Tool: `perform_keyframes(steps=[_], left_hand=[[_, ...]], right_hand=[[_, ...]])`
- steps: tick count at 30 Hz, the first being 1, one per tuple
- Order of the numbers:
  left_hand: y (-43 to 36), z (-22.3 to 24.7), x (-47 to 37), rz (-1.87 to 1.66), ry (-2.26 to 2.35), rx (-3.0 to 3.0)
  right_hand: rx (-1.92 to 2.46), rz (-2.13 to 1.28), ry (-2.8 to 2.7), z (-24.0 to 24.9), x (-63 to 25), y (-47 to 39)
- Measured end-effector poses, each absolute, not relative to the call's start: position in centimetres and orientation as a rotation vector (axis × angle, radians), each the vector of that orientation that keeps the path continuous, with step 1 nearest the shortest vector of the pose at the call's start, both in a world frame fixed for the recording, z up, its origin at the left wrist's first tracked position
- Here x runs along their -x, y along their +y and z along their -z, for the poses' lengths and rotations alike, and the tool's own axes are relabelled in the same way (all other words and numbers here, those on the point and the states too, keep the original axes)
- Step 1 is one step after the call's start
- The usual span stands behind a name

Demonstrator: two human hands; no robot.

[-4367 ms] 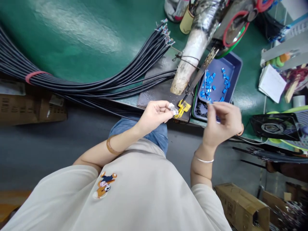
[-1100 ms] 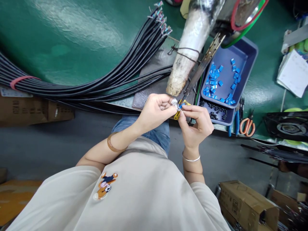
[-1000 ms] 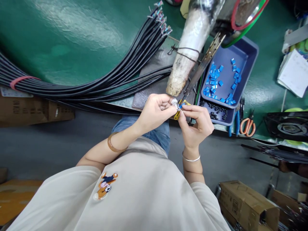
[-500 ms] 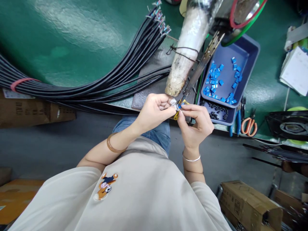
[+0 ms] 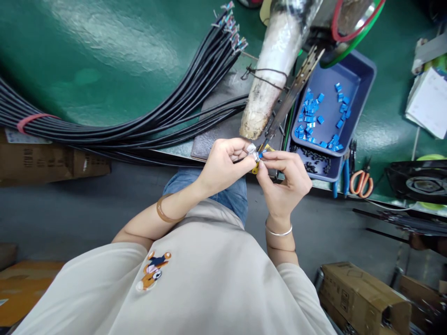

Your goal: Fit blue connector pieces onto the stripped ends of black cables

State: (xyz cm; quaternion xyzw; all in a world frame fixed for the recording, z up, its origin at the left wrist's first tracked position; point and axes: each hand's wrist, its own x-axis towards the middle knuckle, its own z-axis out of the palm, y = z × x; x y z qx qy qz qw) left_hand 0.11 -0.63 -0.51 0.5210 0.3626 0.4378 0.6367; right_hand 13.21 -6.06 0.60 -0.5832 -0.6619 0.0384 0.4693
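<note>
In the head view my left hand (image 5: 226, 163) is closed in a pinch on the wired end of a black cable; the cable is mostly hidden behind the hand. A whitish piece (image 5: 251, 148) shows at its fingertips. My right hand (image 5: 286, 179) pinches a small blue connector (image 5: 260, 155), its fingertips almost touching those of the left. Right above the connector, the tip of a metal soldering iron (image 5: 275, 125) on a stand comes down between the hands. Fine wires at the joint are too small to make out. A yellow piece (image 5: 255, 169) lies just behind the fingertips.
A white wrapped tube (image 5: 263, 88) hangs over the hands. Black cables (image 5: 167, 118) bundle at left. At right stand a blue bin (image 5: 356, 79) of blue connectors and a lower bin (image 5: 335, 168) of black parts, with blue-handled pliers (image 5: 345, 177) and an orange-handled tool (image 5: 362, 184).
Both hands stay at the soldering iron's tip with the same pinches. My left hand has dipped slightly, and the right has shifted a little right and down.
</note>
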Motion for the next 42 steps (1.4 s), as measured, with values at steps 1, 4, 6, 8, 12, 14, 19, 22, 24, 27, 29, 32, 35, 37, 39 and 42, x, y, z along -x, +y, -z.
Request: perform_keyframes(steps=[1, 4, 6, 8, 12, 14, 19, 22, 24, 27, 29, 32, 35, 37, 39, 42], left_hand=[[-0.6, 0.5, -0.1, -1.005, 0.830, -1.198], [-0.6, 0.5, -0.1, -1.019, 0.843, -1.217], [-0.5, 0.4, -0.1, -1.024, 0.844, -1.208], [-0.5, 0.2, -0.2, -1.023, 0.841, -1.189], [-0.4, -0.1, -0.2, -1.012, 0.841, -1.159], [-0.4, -0.2, -0.2, -1.006, 0.839, -1.154], [-0.2, -0.3, 0.0, -0.969, 0.831, -1.132], [0.0, -0.2, 0.2, -0.908, 0.845, -1.121], [0.0, -0.1, 0.3, -0.874, 0.846, -1.122], [-0.1, 0.1, 0.3, -0.862, 0.849, -1.117], [-0.2, 0.2, 0.3, -0.887, 0.861, -1.108], [-0.5, 0.2, 0.4, -0.925, 0.856, -1.093], [-0.8, 0.0, 0.7, -0.908, 0.818, -1.094], [-0.9, -0.1, 0.8, -0.898, 0.798, -1.103], [-1.0, -0.2, 0.9, -0.902, 0.788, -1.120], [-1.1, -0.1, 1.0, -0.902, 0.791, -1.165]], right_hand=[[1.431, -0.092, -1.626, -0.6, -13.2, -6.1], [1.433, -0.070, -1.638, -0.6, -13.1, -6.1], [1.433, -0.057, -1.642, -0.6, -13.1, -6.0], [1.431, -0.050, -1.642, -0.6, -13.1, -6.0], [1.424, -0.030, -1.640, -0.9, -13.1, -6.0], [1.430, -0.012, -1.648, -1.0, -13.1, -6.0], [1.426, 0.037, -1.691, -1.0, -13.1, -6.2], [1.414, 0.068, -1.734, -0.8, -13.1, -6.3], [1.415, 0.083, -1.759, -0.6, -13.2, -6.3], [1.420, 0.122, -1.763, -0.5, -13.1, -6.4], [1.420, 0.161, -1.752, -0.5, -13.0, -6.5], [1.419, 0.106, -1.713, -0.6, -13.0, -6.8], [1.437, -0.117, -1.632, -0.8, -13.0, -7.1], [1.437, -0.169, -1.586, -0.8, -13.1, -7.3], [1.432, -0.121, -1.592, -0.9, -13.0, -7.5], [1.430, -0.061, -1.678, -0.9, -12.9, -7.7]])
